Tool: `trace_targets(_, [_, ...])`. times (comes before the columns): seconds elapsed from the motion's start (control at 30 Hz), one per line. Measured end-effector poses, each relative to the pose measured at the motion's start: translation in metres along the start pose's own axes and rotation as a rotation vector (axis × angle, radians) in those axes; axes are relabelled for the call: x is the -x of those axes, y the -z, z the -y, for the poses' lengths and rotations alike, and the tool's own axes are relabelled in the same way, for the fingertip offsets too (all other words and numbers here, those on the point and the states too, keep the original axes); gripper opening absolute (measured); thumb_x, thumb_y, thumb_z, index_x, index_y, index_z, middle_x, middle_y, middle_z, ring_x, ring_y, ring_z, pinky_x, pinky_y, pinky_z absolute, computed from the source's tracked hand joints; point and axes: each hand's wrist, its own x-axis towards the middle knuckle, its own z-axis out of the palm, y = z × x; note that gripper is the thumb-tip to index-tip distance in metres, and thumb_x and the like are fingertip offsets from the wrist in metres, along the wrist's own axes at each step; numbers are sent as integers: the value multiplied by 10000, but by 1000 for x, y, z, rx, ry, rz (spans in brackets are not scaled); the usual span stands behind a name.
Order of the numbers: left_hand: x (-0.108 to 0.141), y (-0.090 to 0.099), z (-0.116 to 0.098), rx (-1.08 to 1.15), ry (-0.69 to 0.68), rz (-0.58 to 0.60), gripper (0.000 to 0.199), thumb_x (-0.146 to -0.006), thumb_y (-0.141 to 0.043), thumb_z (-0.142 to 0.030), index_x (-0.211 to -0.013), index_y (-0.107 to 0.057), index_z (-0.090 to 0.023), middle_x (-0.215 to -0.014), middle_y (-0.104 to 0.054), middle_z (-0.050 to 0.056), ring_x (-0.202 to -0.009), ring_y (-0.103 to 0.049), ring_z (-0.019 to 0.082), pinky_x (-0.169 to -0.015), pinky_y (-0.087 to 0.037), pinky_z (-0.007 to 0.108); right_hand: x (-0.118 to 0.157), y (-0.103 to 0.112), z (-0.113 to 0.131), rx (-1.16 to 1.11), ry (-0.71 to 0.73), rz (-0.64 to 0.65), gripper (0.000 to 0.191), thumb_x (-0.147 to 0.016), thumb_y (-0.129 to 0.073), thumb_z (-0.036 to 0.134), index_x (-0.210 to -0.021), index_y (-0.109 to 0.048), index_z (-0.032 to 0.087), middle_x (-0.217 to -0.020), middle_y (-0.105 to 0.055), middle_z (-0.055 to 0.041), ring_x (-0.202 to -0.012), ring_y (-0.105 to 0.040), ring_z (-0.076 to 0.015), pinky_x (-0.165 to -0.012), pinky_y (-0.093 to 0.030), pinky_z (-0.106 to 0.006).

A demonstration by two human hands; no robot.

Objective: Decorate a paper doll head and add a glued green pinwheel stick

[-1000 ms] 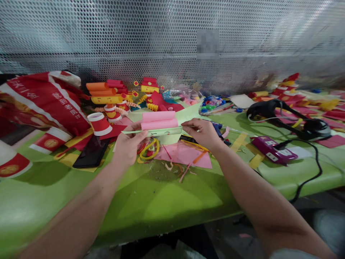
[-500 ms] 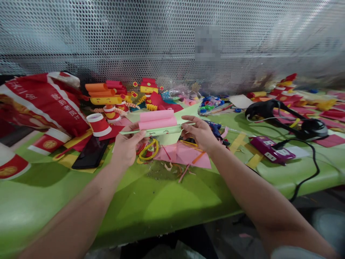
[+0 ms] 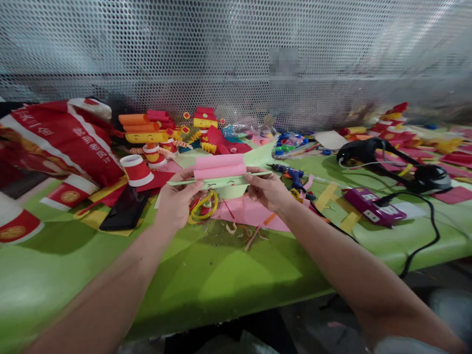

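Between my two hands is a paper craft head (image 3: 221,183) in pale green, with small drawn eyes and red cheek marks, topped by a rolled pink paper piece (image 3: 220,166). My left hand (image 3: 179,196) pinches its left end, thumb in front. On the right end, my right hand (image 3: 268,189) is closed in the same way, with fingers partly hidden behind the paper. The piece is held level above the table. Below it lie a yellow ring-shaped band (image 3: 205,205), a pink paper sheet (image 3: 254,211) and paper scraps (image 3: 252,237).
Finished paper figures (image 3: 145,135) stand at the back left near a red bag (image 3: 70,137). Red paper cups (image 3: 70,192) and a black phone (image 3: 124,209) lie left. Rightward are a blue glue gun (image 3: 293,173), a purple power strip (image 3: 374,206) with a black cord and a black headset (image 3: 394,160).
The right hand has shifted its grip on the right end, with its fingers now closed more firmly there. The paper head appears slightly lower and further right.
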Motion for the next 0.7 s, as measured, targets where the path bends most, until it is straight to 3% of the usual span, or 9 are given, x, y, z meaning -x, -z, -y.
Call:
trace_targets(0.27, [1,-1,0,11,20,-13,293,-531,-741,-161,-812,-658,-173,-645,-657,-30,-530,-591,92,-515,-511,202,1,-7,-1,-46,48,-85,298,-408,-822,305,-597,-639,165,-366,-534,71,-234,-431,-64,-221,-319,-166])
trace_targets(0.7, [0,0,1,14,10,5,274,-549,-735,-158,-811,-656,-165,-637,-654,-23,-560,-606,102,-525,-513,203,1,-6,-3,-29,70,-92,276,-435,-812,301,-597,-637,161,-379,-530,69,-253,-421,-52,-239,-317,-172])
